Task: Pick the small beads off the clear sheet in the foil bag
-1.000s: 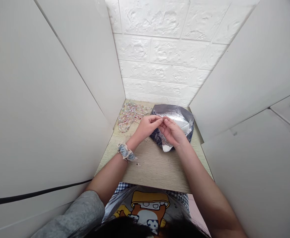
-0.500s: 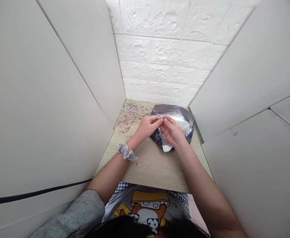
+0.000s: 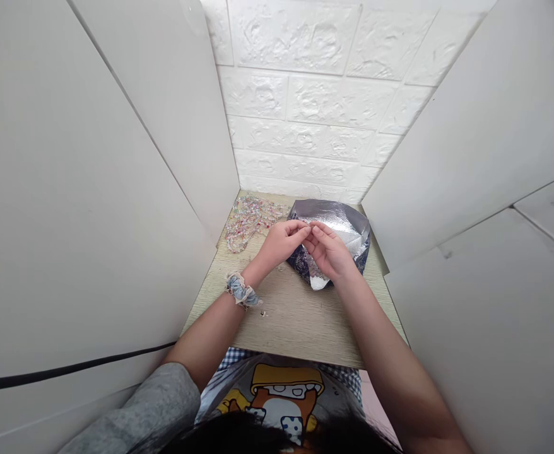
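My left hand [image 3: 284, 241] and my right hand [image 3: 328, 252] meet fingertip to fingertip above a silver foil bag [image 3: 343, 228] that lies open on the wooden table [image 3: 291, 315]. Both hands are pinched closed on something tiny between them, too small to make out. A blue fabric scrunchie [image 3: 241, 291] sits on my left wrist. A pile of small clear and coloured beads [image 3: 248, 221] lies to the left of my left hand, near the back of the table.
White panels [image 3: 116, 189] wall in the narrow table on both sides, and a white textured brick wall [image 3: 315, 101] closes the back. A black cable [image 3: 69, 369] runs along the left panel. A few tiny bits [image 3: 264, 313] lie near my left wrist.
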Demonstrator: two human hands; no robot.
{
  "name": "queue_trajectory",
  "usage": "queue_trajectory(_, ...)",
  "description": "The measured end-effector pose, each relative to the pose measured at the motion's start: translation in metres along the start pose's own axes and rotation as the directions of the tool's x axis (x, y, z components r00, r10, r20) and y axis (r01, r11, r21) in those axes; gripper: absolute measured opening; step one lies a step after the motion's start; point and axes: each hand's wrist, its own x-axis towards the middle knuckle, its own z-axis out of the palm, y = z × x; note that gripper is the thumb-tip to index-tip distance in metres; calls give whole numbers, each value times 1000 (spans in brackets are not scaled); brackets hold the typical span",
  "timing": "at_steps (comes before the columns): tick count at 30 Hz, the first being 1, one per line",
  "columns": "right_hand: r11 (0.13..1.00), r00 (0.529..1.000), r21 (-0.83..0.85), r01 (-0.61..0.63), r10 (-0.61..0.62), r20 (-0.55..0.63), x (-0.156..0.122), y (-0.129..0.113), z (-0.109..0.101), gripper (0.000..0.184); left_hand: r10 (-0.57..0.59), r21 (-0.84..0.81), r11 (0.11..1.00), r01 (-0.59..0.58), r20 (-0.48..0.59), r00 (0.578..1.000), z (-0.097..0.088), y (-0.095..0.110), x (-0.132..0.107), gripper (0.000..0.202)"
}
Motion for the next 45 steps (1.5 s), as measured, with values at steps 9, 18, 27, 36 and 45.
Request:
queue_trajectory(9,999,999,12,35,-35,19,-1,0,0,12,-1,-26,1000,1,-5,1000,-1,4,0,23)
queue_trajectory(18,999,999,17,39,-39,16,-1,1,1,12,3,-43,999,-3,-3,1000,-1,3,-1,23)
queue_trajectory(27,1000,1000,-5,24,-24,15,0,2,0,11,1,-19,1000,-1,-2,1000,-1,0,0,23)
queue_trajectory(36,999,999,40,30,-31,23,-2,0,2,12,-6,-28,1000,6,-9,1000,0,4,-1,23)
queue_trajectory(45,1000,1000,-2,22,-22,3,-2,0,3,12,-1,-45,999,1,0,1000,-1,3,-1,25)
